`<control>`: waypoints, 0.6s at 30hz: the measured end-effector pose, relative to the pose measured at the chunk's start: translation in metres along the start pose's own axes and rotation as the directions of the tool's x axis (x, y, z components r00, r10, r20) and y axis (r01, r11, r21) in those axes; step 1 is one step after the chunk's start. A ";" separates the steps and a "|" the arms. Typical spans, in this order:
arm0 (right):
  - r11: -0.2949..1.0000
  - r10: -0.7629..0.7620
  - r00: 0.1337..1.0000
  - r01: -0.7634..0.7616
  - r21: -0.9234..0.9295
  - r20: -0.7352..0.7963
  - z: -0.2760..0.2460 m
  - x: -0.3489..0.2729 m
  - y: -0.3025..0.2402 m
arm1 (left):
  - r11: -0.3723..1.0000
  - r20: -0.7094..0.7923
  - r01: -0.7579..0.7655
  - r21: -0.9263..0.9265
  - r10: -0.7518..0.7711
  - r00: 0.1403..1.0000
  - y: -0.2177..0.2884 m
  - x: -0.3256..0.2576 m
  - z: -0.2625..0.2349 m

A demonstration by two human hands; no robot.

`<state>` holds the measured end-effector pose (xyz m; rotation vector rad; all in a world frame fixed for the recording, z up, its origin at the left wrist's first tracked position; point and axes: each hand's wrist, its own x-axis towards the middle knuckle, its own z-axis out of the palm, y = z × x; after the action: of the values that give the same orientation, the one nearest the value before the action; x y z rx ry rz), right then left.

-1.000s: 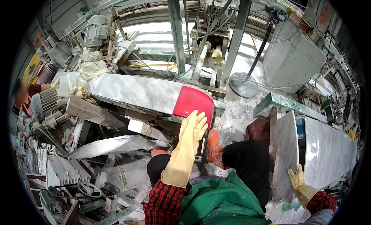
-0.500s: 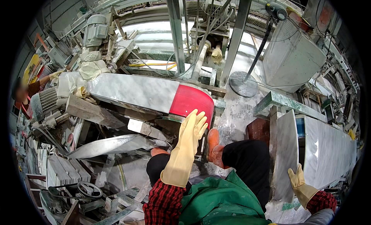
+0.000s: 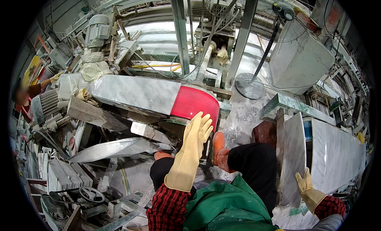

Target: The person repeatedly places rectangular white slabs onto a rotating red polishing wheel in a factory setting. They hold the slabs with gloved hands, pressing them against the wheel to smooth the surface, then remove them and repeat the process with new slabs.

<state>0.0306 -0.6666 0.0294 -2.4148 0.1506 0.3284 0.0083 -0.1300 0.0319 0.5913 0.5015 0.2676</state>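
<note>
Pale dust coats the floor point(image 3: 240, 119) of this big, messy workshop, which I watch from far off through the head camera. Near the middle lies a long stone slab point(image 3: 135, 94). It is white and grey with soft cloudy marks, and its top shines. Its right end meets a red curved belt point(image 3: 196, 102).

My left hand point(image 3: 193, 137), in a long cream glove, is over the front of the red belt. Its fingers are almost straight and close together, with nothing in them. I cannot tell if the tips touch the belt. My right hand point(image 3: 307, 188), in the same kind of glove, is at the edge of a narrow grey slab point(image 3: 293, 159). Its thumb and fingers are apart, but I cannot tell if they grip the stone. Just right of it is a wide streaky slab point(image 3: 337, 155).

Farther out, a big pale box point(image 3: 301, 64) stands by a black fan point(image 3: 283, 11). I cannot see what the box holds. The badge on the fan is too small to read. Flat stone pieces point(image 3: 65, 176) stand in a stack at lower left, near a black wheel point(image 3: 92, 194).
</note>
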 end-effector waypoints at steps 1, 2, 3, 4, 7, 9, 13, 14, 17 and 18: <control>1.000 0.002 1.000 -0.002 0.005 -0.005 0.000 0.001 0.003 | 1.000 0.002 0.000 0.000 0.000 1.000 0.000 0.000 0.000; 1.000 0.001 1.000 -0.001 -0.008 -0.004 0.000 0.002 0.005 | 1.000 -0.001 0.000 0.000 0.000 1.000 0.000 0.000 0.000; 1.000 -0.001 1.000 0.000 -0.021 -0.002 -0.001 0.002 0.007 | 1.000 -0.004 0.000 -0.001 0.000 1.000 0.000 0.000 0.000; 0.999 -0.002 1.000 0.002 -0.034 -0.001 -0.001 0.002 0.005 | 1.000 -0.008 0.000 -0.001 0.000 1.000 0.001 0.000 0.000; 1.000 -0.001 1.000 0.001 -0.021 0.010 -0.001 -0.001 -0.002 | 1.000 0.004 -0.001 -0.008 0.001 1.000 0.000 0.000 -0.001; 1.000 0.004 1.000 -0.004 -0.018 0.005 -0.002 0.001 0.005 | 1.000 0.003 -0.001 -0.010 0.001 1.000 0.000 0.000 0.000; 0.998 0.057 0.998 -0.057 0.005 0.018 0.000 -0.005 -0.019 | 1.000 -0.001 -0.006 -0.004 0.006 1.000 0.000 -0.001 0.000; 0.999 0.048 0.999 -0.049 0.003 0.017 -0.001 -0.005 -0.016 | 1.000 -0.001 -0.006 -0.005 0.006 1.000 0.000 -0.001 -0.001; 0.999 0.033 0.999 -0.033 -0.002 0.015 -0.001 -0.003 -0.009 | 1.000 -0.005 -0.004 -0.006 0.004 1.000 0.000 0.000 -0.001; 0.999 0.034 0.999 -0.034 -0.001 0.014 -0.001 -0.003 -0.010 | 1.000 -0.009 -0.003 -0.006 0.003 1.000 0.000 -0.001 -0.001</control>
<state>0.0298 -0.6595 0.0369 -2.4121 0.1855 0.3612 0.0072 -0.1296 0.0318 0.5851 0.5082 0.2743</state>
